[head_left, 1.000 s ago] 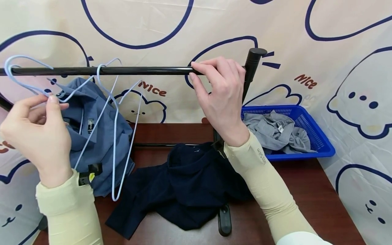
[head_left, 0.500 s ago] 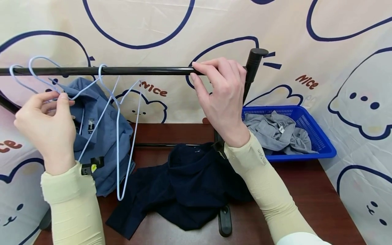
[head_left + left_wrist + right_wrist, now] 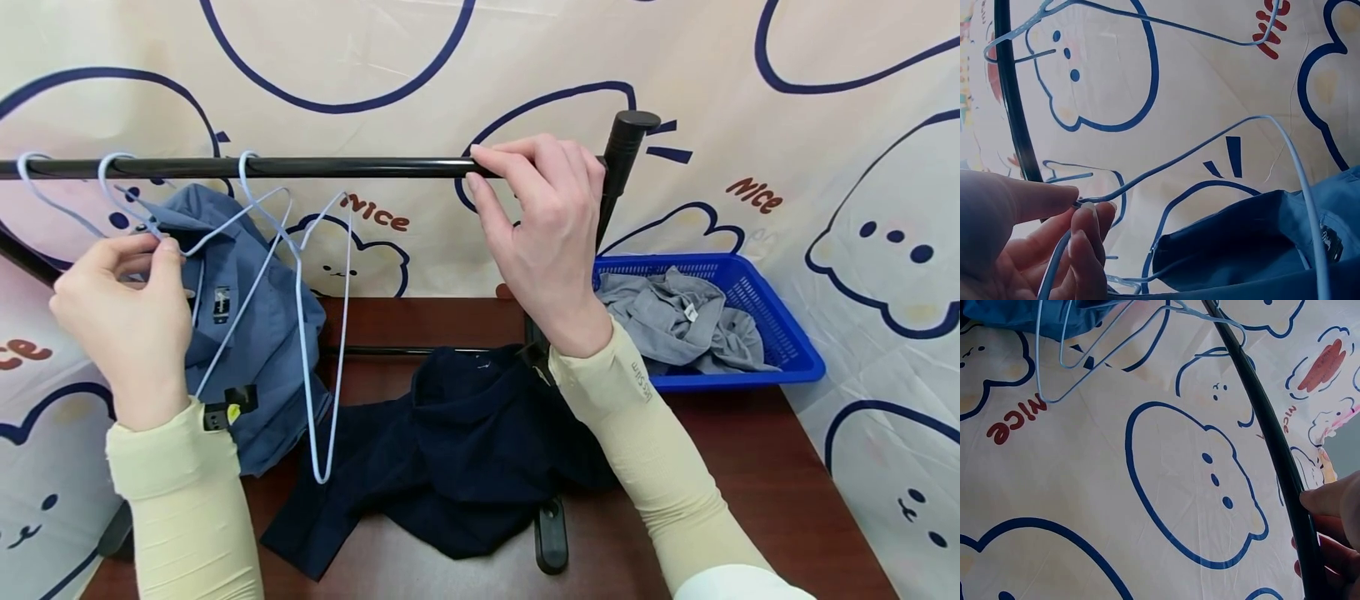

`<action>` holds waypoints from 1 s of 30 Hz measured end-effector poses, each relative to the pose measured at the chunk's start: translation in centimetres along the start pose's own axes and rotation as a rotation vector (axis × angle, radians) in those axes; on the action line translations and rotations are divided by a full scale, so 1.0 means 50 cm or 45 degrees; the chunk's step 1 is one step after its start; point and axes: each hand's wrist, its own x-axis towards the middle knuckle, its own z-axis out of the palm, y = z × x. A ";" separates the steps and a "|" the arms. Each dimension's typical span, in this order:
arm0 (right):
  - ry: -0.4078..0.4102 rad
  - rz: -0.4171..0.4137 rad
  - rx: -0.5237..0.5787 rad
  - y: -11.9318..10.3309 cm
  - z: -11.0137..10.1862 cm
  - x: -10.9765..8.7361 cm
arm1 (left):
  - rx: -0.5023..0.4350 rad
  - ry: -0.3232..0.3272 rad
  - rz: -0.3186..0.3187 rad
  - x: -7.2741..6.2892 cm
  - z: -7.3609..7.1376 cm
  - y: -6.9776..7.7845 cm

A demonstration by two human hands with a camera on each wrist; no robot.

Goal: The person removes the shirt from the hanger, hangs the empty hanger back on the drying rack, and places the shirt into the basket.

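Note:
With thumb and fingers my left hand [image 3: 131, 325] pinches a light blue wire hanger [image 3: 1179, 155] at its neck, just below the hook. That hook sits over the black rail [image 3: 360, 167]. To its right hangs a bare light blue hanger [image 3: 303, 333]. Another hook [image 3: 56, 204] rests on the rail at far left; its lower part is hidden. A grey-blue shirt [image 3: 281, 383] hangs behind the hangers. My right hand [image 3: 543, 242] holds the rail close to its right end, thumb on one side and fingers on the other, as the right wrist view also shows.
A dark navy shirt [image 3: 465, 475] lies rumpled on the brown table [image 3: 720, 467]. Behind the right forearm stands a blue basket [image 3: 802, 367] with a grey garment [image 3: 667, 321] inside. The rack's black post [image 3: 624, 154] rises at right, and its foot [image 3: 551, 537] shows below.
My left hand has moved right, and the pinched hanger's hook has come down onto the rail. The bare hanger has swung slightly right. My right hand has stayed on the rail.

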 end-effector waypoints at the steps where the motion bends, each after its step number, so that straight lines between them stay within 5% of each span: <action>1: -0.003 0.002 0.000 0.000 0.000 0.000 | 0.003 0.000 -0.005 0.000 0.000 -0.002; 10: -0.020 0.014 -0.001 -0.001 -0.001 -0.001 | -0.044 -0.006 -0.071 -0.013 -0.005 -0.003; 19: -0.021 0.014 -0.005 -0.002 -0.001 0.000 | -0.139 0.070 0.066 -0.033 -0.017 0.016; 30: -0.022 0.013 -0.011 -0.002 0.001 -0.001 | -0.269 0.081 0.145 -0.078 -0.043 0.076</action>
